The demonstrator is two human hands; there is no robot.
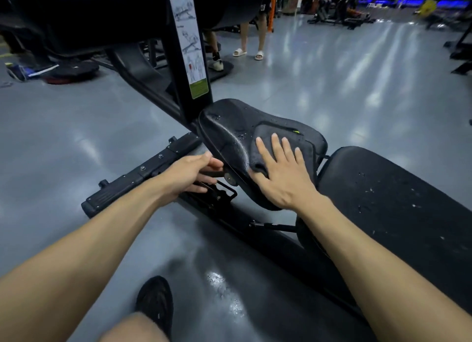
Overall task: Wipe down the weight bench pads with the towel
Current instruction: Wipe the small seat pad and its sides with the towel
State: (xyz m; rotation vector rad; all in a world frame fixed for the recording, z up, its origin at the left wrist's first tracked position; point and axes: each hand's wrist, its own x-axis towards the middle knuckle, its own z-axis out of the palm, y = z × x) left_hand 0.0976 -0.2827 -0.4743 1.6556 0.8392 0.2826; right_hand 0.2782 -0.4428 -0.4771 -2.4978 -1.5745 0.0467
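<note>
right hand (286,173) flat – pressing one towel (281,142) | left hand (190,174) grip curled round seat pad (224,127) edge

The weight bench's tilted seat pad (229,122) carries a dark towel (281,142) spread over its right half, reaching toward the near edge. Water droplets (241,137) sit on the bare pad just left of the towel. The longer back pad (396,201), just beside the seat pad's right edge, is speckled with droplets too. The bench frame (143,173) stands on a glossy grey floor (332,86).
</note>
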